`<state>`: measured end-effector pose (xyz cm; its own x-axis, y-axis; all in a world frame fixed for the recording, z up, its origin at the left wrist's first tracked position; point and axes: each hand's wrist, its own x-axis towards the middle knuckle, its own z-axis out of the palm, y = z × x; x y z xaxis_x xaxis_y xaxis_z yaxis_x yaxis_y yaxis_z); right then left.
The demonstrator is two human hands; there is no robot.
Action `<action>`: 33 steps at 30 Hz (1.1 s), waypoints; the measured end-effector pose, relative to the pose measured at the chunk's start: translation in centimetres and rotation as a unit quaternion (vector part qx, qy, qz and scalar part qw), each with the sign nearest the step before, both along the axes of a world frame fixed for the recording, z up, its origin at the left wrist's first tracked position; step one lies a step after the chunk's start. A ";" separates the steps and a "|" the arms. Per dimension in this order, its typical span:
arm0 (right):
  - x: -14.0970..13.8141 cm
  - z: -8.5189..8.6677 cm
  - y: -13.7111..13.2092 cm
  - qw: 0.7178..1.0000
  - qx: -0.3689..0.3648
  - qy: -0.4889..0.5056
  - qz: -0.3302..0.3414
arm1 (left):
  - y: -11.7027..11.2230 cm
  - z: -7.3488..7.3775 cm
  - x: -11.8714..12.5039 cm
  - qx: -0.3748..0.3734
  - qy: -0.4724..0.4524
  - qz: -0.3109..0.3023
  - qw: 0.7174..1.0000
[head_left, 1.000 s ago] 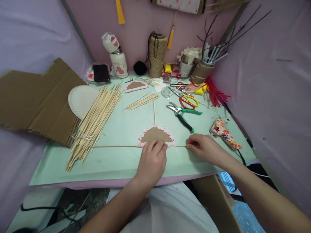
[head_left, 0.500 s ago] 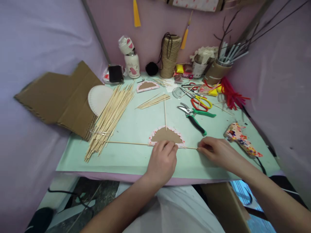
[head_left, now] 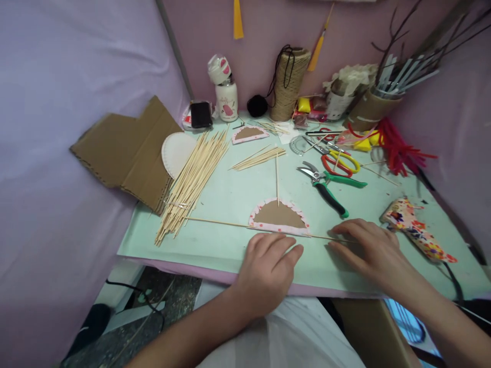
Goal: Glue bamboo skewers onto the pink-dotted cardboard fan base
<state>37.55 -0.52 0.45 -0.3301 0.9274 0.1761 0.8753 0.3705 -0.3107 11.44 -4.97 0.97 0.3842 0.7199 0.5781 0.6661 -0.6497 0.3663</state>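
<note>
Eased off at lower centre

Left hand (head_left: 271,261), lower centre: lies just below the straight edge of the half-round piece (head_left: 286,217), fingers lightly curled, grips nothing. Half a second ago, pressing on that edge; now drawn back, edge in plain view.

Right hand (head_left: 370,250), lower right: thumb and fingers parted, loosened from the earlier pinch. Right end of thin stick (head_left: 217,222) between them; cannot tell if touched.

Half-round piece: lies flat just below centre, thin stick along its straight edge and out past both sides. Reads as a pause in pressing, or a check of alignment; cannot tell if fixed.

Second stick (head_left: 277,179), centre: points away, near end over the curved rim.

Further off: flowered glue gun (head_left: 416,230) at right; green-handled pruners (head_left: 322,179) right of centre; bundle of skewers (head_left: 195,179) left of centre; smaller half-round (head_left: 249,134) beyond; twine cone (head_left: 293,84), top centre.
</note>
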 end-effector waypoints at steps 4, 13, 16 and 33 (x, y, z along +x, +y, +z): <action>-0.6 -0.3 -0.6 0.998 0.055 0.023 0.027 | 0.0 1.0 -4.1 -0.013 0.005 0.069 0.998; -1.7 -0.7 -0.3 0.992 0.091 0.041 0.072 | 3.6 0.1 -10.3 -0.077 0.109 0.086 0.987; -1.7 -0.9 0.0 0.991 0.081 0.053 0.087 | 4.1 0.1 -10.3 -0.096 0.127 0.059 0.985; -1.2 -1.0 0.9 0.978 0.101 0.031 0.179 | 4.8 -0.4 -10.9 -0.080 0.128 0.024 0.988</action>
<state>36.32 0.36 -0.58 -0.6101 0.6990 0.3731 0.6607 0.7087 -0.2473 0.49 -0.19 0.62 0.4672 0.8144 0.3442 0.7783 -0.5635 0.2769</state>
